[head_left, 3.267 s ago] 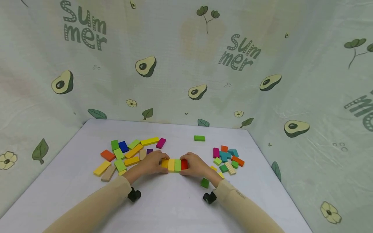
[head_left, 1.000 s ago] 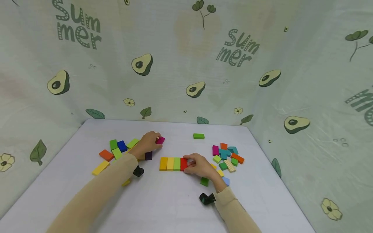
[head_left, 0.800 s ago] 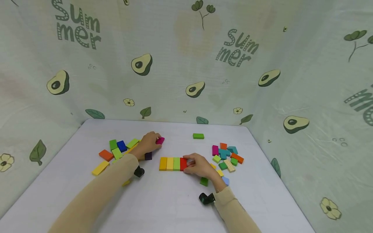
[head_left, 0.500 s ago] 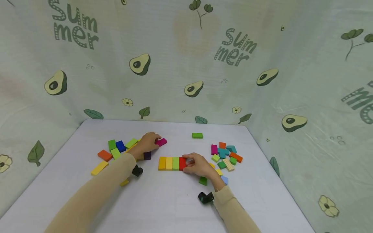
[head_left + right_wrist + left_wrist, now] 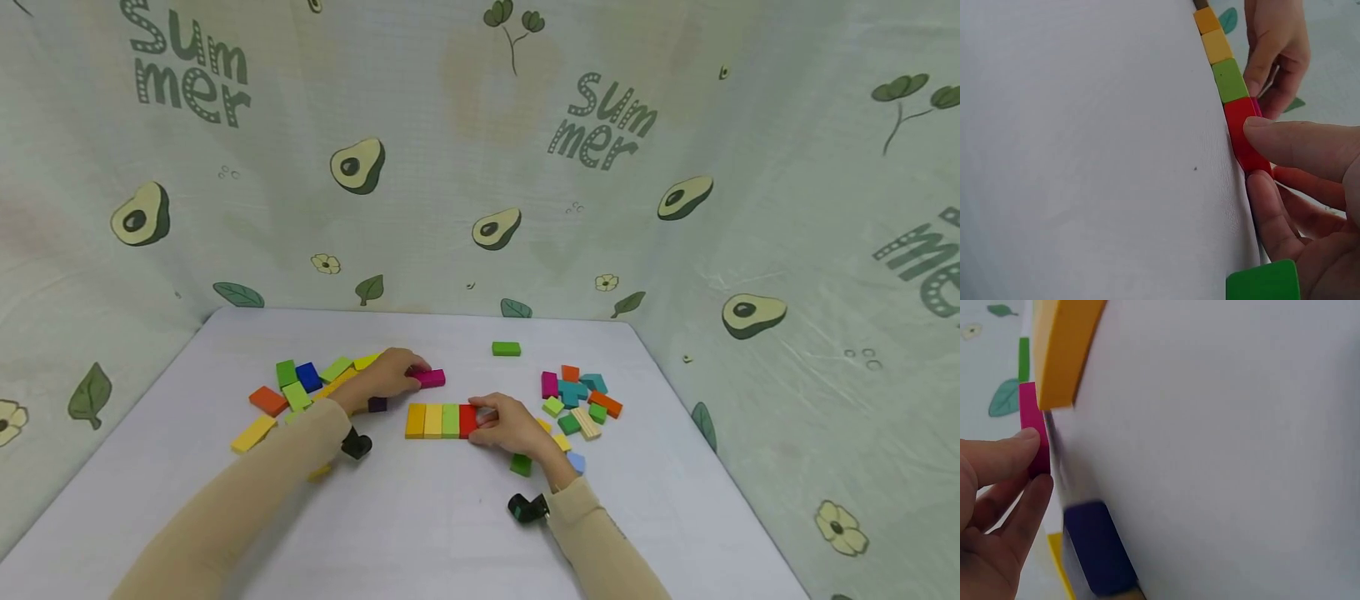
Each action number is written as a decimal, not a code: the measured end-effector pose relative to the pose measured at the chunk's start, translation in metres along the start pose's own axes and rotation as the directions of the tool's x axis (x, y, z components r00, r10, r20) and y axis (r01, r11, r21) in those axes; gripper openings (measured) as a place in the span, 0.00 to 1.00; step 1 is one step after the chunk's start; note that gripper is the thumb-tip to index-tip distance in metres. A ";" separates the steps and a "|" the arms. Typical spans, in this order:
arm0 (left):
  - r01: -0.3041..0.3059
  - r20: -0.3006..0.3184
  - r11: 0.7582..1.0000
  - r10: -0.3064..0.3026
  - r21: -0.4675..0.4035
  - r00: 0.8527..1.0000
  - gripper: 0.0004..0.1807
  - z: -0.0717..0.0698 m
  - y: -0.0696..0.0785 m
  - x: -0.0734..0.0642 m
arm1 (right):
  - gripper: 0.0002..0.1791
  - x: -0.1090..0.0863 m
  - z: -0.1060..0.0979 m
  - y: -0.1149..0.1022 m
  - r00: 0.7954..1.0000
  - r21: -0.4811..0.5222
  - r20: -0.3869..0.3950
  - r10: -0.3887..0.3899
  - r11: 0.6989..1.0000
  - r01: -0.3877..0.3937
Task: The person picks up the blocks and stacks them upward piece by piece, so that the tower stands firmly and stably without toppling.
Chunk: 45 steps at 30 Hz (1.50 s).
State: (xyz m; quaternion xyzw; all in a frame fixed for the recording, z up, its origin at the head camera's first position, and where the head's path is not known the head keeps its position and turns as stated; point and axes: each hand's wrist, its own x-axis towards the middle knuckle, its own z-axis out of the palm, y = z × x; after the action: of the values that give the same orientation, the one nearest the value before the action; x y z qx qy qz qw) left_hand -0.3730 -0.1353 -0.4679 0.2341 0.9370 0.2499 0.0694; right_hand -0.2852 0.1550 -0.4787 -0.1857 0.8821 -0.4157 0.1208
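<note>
My left hand (image 5: pixel 390 372) pinches a magenta block (image 5: pixel 431 378) between thumb and fingers, behind a row of blocks; the left wrist view shows the thumb on the magenta block's face (image 5: pixel 1034 450). The row lies mid-table: an orange-yellow block (image 5: pixel 415 422), a pale yellow block (image 5: pixel 432 422), a lime block (image 5: pixel 450 422) and a red block (image 5: pixel 467 422), side by side. At its right end, my right hand (image 5: pixel 513 425) grips the red block, its thumb at the near end and a finger at the far end. Partly under the left hand lies a dark purple block (image 5: pixel 377 404).
Left of the row lies a spread of blocks, including an orange-red one (image 5: pixel 267 401) and a blue one (image 5: pixel 307 377); the left forearm covers some. A teal block (image 5: pixel 572 393) sits among several small blocks at right. A single green block (image 5: pixel 506 348) lies farther back.
The left hand has left the row's left end, taken the magenta block at the back, turned it nearly sideways and drawn it nearer and rightward. The right hand stays at the red block.
</note>
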 end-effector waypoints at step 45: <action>-0.110 0.181 0.987 0.130 -0.116 0.975 0.16 0.017 0.034 0.006 | 0.38 -0.001 0.001 -0.002 1.000 0.011 -0.009 0.016 1.000 -0.016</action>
State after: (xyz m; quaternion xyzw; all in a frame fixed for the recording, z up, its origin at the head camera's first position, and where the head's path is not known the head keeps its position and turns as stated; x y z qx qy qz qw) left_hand -0.3603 -0.0993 -0.4654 0.3089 0.8959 0.2796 0.1543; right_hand -0.2836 0.1541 -0.4777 -0.1760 0.8818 -0.4205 0.1210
